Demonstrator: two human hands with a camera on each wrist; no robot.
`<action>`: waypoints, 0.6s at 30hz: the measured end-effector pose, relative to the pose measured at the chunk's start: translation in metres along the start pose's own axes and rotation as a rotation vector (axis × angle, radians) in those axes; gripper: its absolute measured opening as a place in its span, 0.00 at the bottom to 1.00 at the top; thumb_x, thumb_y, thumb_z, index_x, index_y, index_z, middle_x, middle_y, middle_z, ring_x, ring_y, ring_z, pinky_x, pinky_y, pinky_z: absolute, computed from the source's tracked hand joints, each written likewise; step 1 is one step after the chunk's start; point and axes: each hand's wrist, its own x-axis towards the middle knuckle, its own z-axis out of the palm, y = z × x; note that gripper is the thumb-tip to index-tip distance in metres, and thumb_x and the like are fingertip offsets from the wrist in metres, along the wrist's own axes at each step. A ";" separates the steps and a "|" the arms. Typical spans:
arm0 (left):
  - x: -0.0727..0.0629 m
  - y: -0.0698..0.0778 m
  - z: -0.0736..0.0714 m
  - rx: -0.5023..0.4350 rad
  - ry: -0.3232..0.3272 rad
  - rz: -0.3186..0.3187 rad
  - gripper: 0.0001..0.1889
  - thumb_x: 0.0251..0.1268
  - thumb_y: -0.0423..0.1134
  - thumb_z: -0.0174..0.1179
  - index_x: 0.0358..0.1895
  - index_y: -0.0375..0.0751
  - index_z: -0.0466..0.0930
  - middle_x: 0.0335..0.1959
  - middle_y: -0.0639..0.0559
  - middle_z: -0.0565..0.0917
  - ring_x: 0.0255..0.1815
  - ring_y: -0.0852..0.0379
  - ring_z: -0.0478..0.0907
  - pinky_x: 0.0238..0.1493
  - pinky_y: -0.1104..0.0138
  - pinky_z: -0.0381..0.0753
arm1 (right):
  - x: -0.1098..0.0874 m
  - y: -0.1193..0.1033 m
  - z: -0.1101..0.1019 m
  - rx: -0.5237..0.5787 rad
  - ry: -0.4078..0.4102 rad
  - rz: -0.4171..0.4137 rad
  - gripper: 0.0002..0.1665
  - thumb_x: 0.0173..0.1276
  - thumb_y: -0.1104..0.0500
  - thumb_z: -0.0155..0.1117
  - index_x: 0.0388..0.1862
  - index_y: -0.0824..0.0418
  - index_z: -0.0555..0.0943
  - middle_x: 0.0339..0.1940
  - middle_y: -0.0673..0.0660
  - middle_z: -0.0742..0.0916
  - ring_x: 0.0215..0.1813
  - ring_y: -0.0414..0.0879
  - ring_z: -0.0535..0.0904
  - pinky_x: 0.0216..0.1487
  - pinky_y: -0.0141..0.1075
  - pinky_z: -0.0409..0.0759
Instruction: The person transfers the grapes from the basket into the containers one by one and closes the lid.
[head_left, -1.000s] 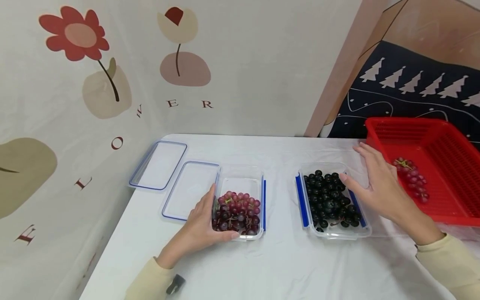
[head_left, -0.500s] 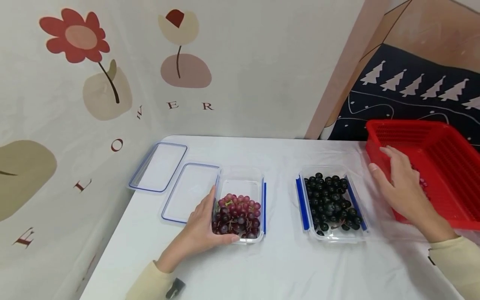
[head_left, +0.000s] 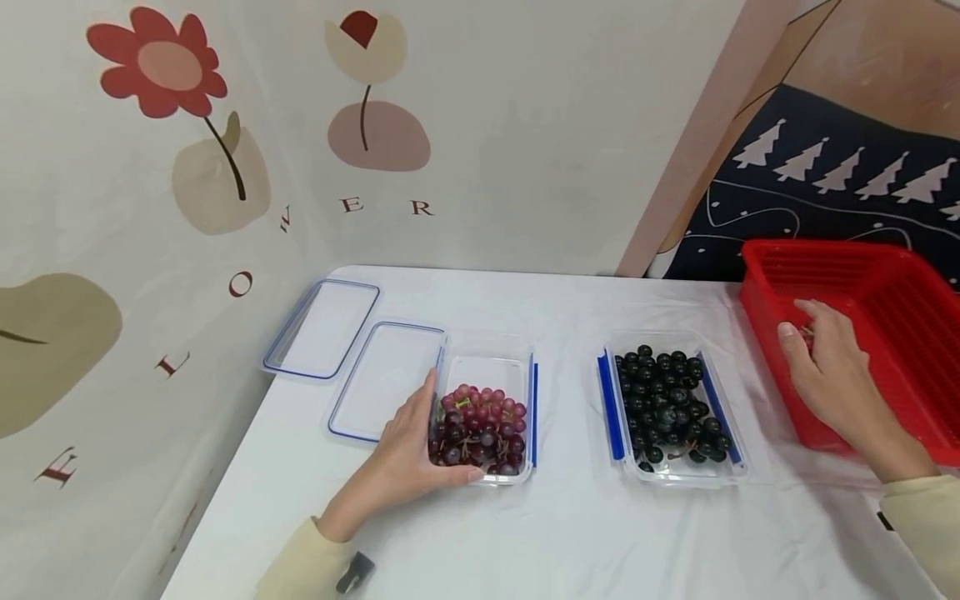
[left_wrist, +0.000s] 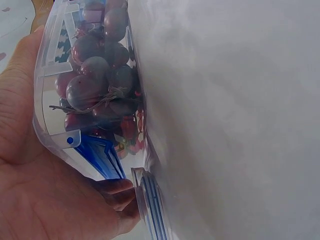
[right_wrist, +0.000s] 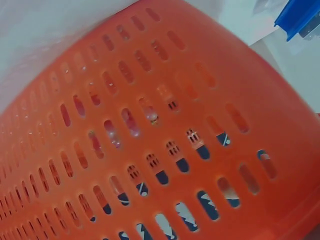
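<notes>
My left hand (head_left: 408, 450) holds the near left corner of a clear food container (head_left: 487, 367), with its thumb along the near rim and its fingers down the left side. Red and dark purple grapes (head_left: 480, 425) lie in this container; in the left wrist view they show through its wall. My right hand (head_left: 836, 371) reaches over the red basket (head_left: 765, 367), with thumb and forefinger apart. A bit of a red grape bunch (head_left: 806, 333) shows between them, and the hand hides the rest. Through the basket's slots in the right wrist view, grapes (right_wrist: 112, 134) are partly visible.
Right of the middle stands a second clear container (head_left: 690, 479) with black grapes (head_left: 667, 408) and blue side clips. Two blue-edged lids (head_left: 322, 329) lie at the left. A patterned cloth hangs behind the white table (head_left: 570, 533).
From above the black grapes' container, my right hand has moved right and over the red basket, covering most of the bunch there. My left hand keeps its place on its container.
</notes>
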 end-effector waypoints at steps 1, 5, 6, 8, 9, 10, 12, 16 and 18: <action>0.000 0.000 0.000 0.000 -0.001 -0.002 0.81 0.47 0.71 0.82 0.91 0.43 0.31 0.90 0.34 0.45 0.88 0.29 0.44 0.79 0.29 0.46 | 0.001 0.001 0.000 -0.004 -0.002 0.004 0.37 0.89 0.56 0.47 0.87 0.72 0.53 0.82 0.80 0.59 0.74 0.79 0.55 0.72 0.83 0.41; 0.000 -0.001 0.000 -0.002 -0.005 -0.010 0.81 0.47 0.71 0.82 0.91 0.43 0.31 0.90 0.34 0.45 0.88 0.30 0.44 0.79 0.29 0.45 | 0.004 0.007 -0.001 0.000 -0.005 0.021 0.36 0.90 0.56 0.45 0.86 0.74 0.54 0.81 0.82 0.60 0.78 0.80 0.53 0.73 0.83 0.39; 0.000 -0.001 0.000 0.000 -0.004 -0.012 0.81 0.47 0.71 0.82 0.91 0.43 0.31 0.90 0.34 0.45 0.88 0.30 0.44 0.79 0.29 0.45 | 0.004 0.009 -0.002 0.003 -0.011 0.029 0.36 0.90 0.55 0.45 0.86 0.75 0.54 0.80 0.82 0.59 0.79 0.80 0.52 0.73 0.82 0.38; 0.001 0.000 0.000 0.004 -0.002 -0.010 0.81 0.47 0.71 0.82 0.91 0.43 0.32 0.90 0.34 0.45 0.88 0.29 0.44 0.79 0.29 0.45 | 0.006 0.013 -0.005 0.004 -0.021 0.054 0.37 0.91 0.55 0.44 0.86 0.76 0.52 0.80 0.83 0.58 0.80 0.81 0.51 0.74 0.82 0.38; 0.001 0.000 0.000 0.004 -0.003 -0.009 0.80 0.48 0.71 0.82 0.91 0.43 0.32 0.90 0.34 0.45 0.88 0.29 0.44 0.79 0.29 0.45 | 0.006 0.015 -0.006 0.005 -0.025 0.067 0.38 0.91 0.54 0.43 0.86 0.76 0.51 0.80 0.84 0.58 0.80 0.81 0.50 0.74 0.82 0.38; 0.002 0.000 0.000 0.004 -0.003 -0.007 0.80 0.48 0.71 0.82 0.91 0.43 0.32 0.90 0.34 0.45 0.88 0.29 0.44 0.79 0.29 0.45 | 0.007 0.017 -0.008 0.007 -0.030 0.075 0.38 0.90 0.54 0.43 0.86 0.77 0.51 0.80 0.85 0.57 0.81 0.81 0.49 0.75 0.81 0.39; 0.003 0.000 0.000 0.005 -0.005 -0.005 0.80 0.48 0.71 0.82 0.91 0.43 0.32 0.90 0.35 0.45 0.88 0.30 0.44 0.79 0.29 0.45 | 0.008 0.023 -0.010 0.004 -0.039 0.091 0.39 0.90 0.54 0.43 0.85 0.80 0.49 0.79 0.87 0.56 0.82 0.82 0.48 0.77 0.78 0.41; 0.003 -0.002 0.001 0.000 -0.009 -0.007 0.80 0.48 0.71 0.82 0.91 0.44 0.32 0.90 0.35 0.45 0.88 0.30 0.44 0.79 0.29 0.45 | 0.011 0.032 -0.014 -0.021 -0.070 0.105 0.40 0.91 0.54 0.41 0.83 0.84 0.47 0.78 0.90 0.55 0.83 0.82 0.45 0.77 0.78 0.45; 0.003 -0.002 0.001 0.001 -0.008 -0.008 0.80 0.48 0.71 0.82 0.91 0.44 0.32 0.90 0.35 0.45 0.88 0.30 0.44 0.79 0.29 0.45 | 0.011 0.037 -0.017 -0.048 -0.103 0.126 0.41 0.92 0.53 0.40 0.84 0.83 0.46 0.78 0.90 0.53 0.83 0.83 0.44 0.73 0.82 0.43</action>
